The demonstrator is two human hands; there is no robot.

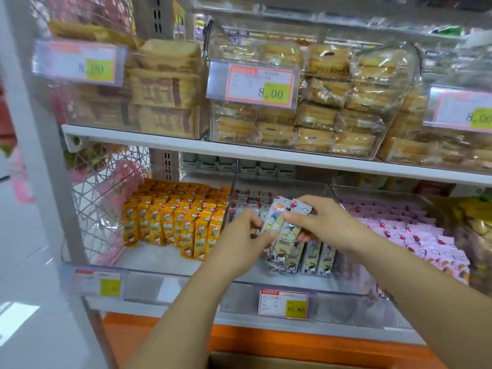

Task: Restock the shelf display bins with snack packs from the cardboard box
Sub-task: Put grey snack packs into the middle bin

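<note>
View: head camera, looking forward and down at a shop shelf, both forearms reaching in.
Left hand (239,243): fingers curled, thumb and fingertips pinching the lower left edge of the grey snack packs (283,230).
Right hand (328,225): clasps the same packs from the right, thumb across the top face, other fingers tucked under.
Grey snack packs: a small bundle, at least two, long side tilted up to the right, held above the middle bin (239,299); not touching the stock below as far as I can tell.
Middle bin: clear plastic, lower shelf; more grey packs stand upright in a row (316,259) just below and to the right of the hands, others lie further back.
Left bin: orange packs (173,222) upright in tight rows, bare bin floor in front of them.
Right bin: pink packs (415,235) in overlapping rows.
Cardboard box (266,362): only its top edge shows at the bottom of the frame, below the forearms; contents hidden.
Price tag (283,303): clipped to the front of the middle bin, yellow patch reads 15.80.
Upper shelf (186,145): clear bins of wrapped bread packs (319,115), tags reading 8.00.
Far left: wire basket (98,203) beside the orange packs, blurred.
</note>
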